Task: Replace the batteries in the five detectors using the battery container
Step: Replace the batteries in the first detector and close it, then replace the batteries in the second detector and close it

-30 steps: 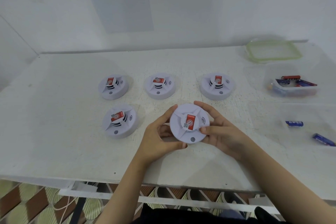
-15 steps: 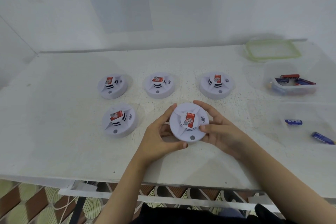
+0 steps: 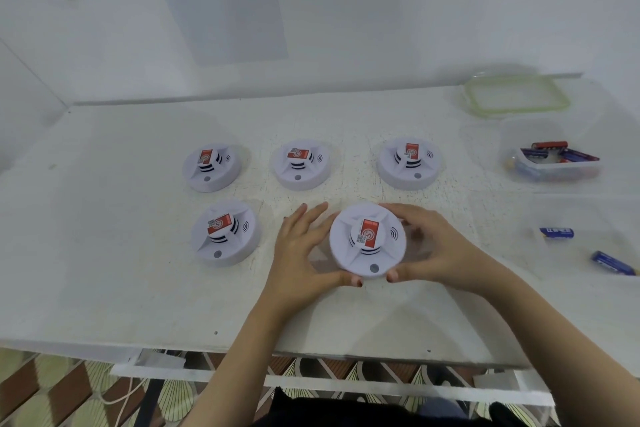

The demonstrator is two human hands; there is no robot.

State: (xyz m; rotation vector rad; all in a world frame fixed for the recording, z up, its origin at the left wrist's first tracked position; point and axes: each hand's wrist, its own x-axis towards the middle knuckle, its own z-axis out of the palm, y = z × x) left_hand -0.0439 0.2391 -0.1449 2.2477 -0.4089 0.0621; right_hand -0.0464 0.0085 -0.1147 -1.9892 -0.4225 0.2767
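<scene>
Over at the right, a clear plastic battery container (image 3: 554, 168) holds a heap of blue and red cylindrical batteries (image 3: 575, 155); a green-rimmed clear lid (image 3: 516, 109) lies behind it. Nearer, a second clear tub (image 3: 588, 198) has two blue batteries (image 3: 556, 233) lying apart. Near the front of the speckled white table (image 3: 104, 253), a round white plastic detector (image 3: 346, 253) with a red label is held between both hands. The right hand (image 3: 440, 250) curls over its far rim and the left hand (image 3: 301, 253) cups its side, both thumbs on the near rim. Four matching detectors (image 3: 225, 231) rest beyond and to the left.

Five detectors (image 3: 367, 241) (image 3: 225, 231) (image 3: 212, 166) (image 3: 300, 164) (image 3: 409, 162), two hands (image 3: 304, 253) (image 3: 440, 250), one lid (image 3: 516, 94), one tub (image 3: 554, 173) of several batteries (image 3: 578, 156), two more outside it, one paper sheet (image 3: 221, 0).
</scene>
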